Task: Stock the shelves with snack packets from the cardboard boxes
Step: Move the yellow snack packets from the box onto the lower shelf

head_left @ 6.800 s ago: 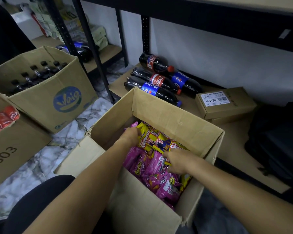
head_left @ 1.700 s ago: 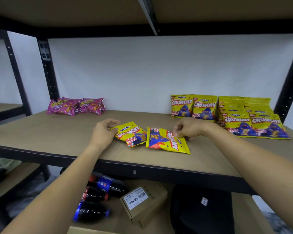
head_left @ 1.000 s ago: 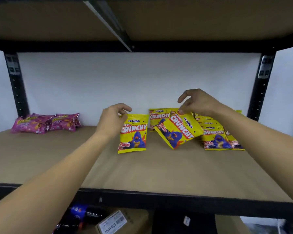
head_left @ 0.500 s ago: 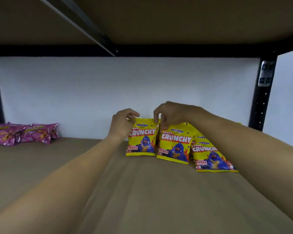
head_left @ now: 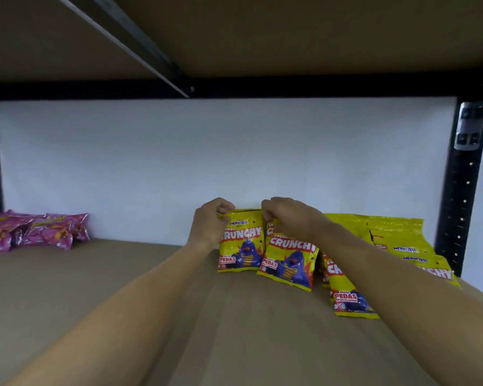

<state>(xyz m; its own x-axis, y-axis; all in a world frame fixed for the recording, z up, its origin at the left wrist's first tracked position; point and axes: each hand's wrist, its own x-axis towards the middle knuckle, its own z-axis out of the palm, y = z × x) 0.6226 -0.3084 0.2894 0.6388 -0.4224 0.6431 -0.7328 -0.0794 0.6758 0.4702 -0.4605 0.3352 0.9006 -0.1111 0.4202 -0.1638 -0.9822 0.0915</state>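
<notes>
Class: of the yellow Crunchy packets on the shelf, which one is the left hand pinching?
The leftmost packet, upright by the wall; the left hand pinches its top corner.

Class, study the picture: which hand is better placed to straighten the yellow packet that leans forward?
Right hand: it already pinches the leaning packet at its top edge. The left hand holds the upright packet by the wall.

Bare shelf board (head_left: 140, 288) between pink packets (head_left: 37, 231) and yellow packets (head_left: 388, 246).

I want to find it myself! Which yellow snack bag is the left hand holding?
Look along the brown shelf to the yellow bags by the white wall. The left hand pinches the leftmost packet, standing upright, nothing beside it on the left.
</notes>
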